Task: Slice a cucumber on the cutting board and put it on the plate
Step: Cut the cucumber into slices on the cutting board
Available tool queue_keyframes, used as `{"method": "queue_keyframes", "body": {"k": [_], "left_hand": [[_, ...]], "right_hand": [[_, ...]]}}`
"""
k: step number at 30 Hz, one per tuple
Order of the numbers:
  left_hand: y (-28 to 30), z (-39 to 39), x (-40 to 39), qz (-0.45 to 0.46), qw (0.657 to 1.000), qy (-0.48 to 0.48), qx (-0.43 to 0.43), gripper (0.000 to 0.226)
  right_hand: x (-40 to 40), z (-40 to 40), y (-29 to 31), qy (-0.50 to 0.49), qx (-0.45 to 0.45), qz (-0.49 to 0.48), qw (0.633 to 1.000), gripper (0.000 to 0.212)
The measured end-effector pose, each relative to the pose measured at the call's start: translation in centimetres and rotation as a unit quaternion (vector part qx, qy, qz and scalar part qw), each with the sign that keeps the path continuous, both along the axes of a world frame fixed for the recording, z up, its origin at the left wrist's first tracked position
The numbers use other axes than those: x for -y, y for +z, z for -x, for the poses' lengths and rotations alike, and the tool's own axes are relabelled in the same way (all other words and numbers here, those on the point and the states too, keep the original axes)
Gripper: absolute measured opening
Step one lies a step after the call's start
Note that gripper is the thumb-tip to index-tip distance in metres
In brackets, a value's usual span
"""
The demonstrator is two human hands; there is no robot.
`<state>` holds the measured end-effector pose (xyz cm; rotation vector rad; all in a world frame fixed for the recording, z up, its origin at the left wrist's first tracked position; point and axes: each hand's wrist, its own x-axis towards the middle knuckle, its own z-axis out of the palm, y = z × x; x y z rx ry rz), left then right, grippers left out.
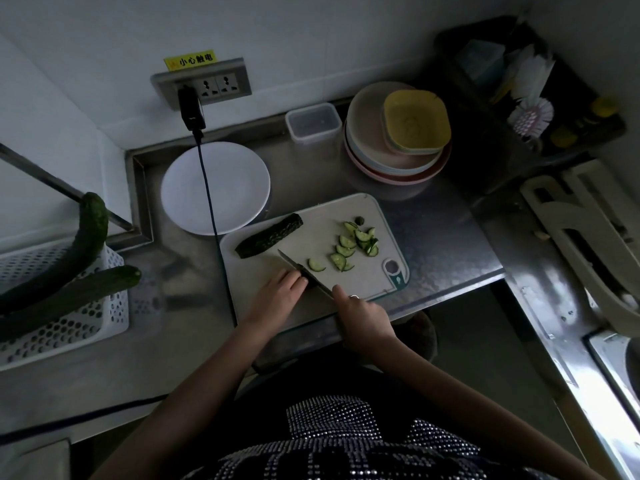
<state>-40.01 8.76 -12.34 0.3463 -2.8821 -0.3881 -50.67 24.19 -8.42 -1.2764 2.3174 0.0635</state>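
A pale cutting board (377,216) lies on the steel counter. A dark cucumber half (268,236) rests on its upper left. Several half-moon cucumber slices (353,245) are scattered on its right side. My right hand (360,317) grips the handle of a knife (298,266), whose blade points up and left across the board. My left hand (282,289) sits just left of the blade, fingers curled down over a small dark cucumber piece that is almost entirely hidden beneath them. An empty white plate (239,183) stands behind the board to the left.
Two whole cucumbers (86,251) lie over a white perforated basket (69,327) at the left. A black cable (207,188) runs from the wall socket across the plate and past the board's left edge. Stacked bowls (394,157) and a lidded container (313,123) stand behind.
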Motion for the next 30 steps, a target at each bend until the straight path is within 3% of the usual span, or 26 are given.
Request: {"method": "queue_keyframes", "body": {"k": [6, 8, 12, 17, 30], "left_hand": [[0.0, -0.1, 0.1, 0.004, 1.0, -0.005, -0.003, 0.022], [0.0, -0.1, 0.1, -0.007, 1.0, -0.008, 0.003, 0.034], [0.0, -0.4, 0.2, -0.014, 1.0, -0.013, 0.002, 0.044], [0.1, -0.4, 0.1, -0.006, 1.0, -0.008, 0.002, 0.046], [0.3, -0.3, -0.2, -0.007, 1.0, 0.017, 0.01, 0.046]], "right_hand": [[-0.3, 1.7, 0.0, -0.081, -0.009, 0.028, 0.996, 0.033], [-0.2, 1.5, 0.3, -0.083, 0.009, 0.059, 0.995, 0.022], [0.1, 0.5, 1.0, -0.075, 0.042, 0.091, 0.992, 0.02], [0.4, -0.2, 1.1, -0.05, 0.065, 0.081, 0.993, 0.02], [0.2, -0.6, 0.1, 0.003, 0.014, 0.018, 1.0, 0.022]]}}
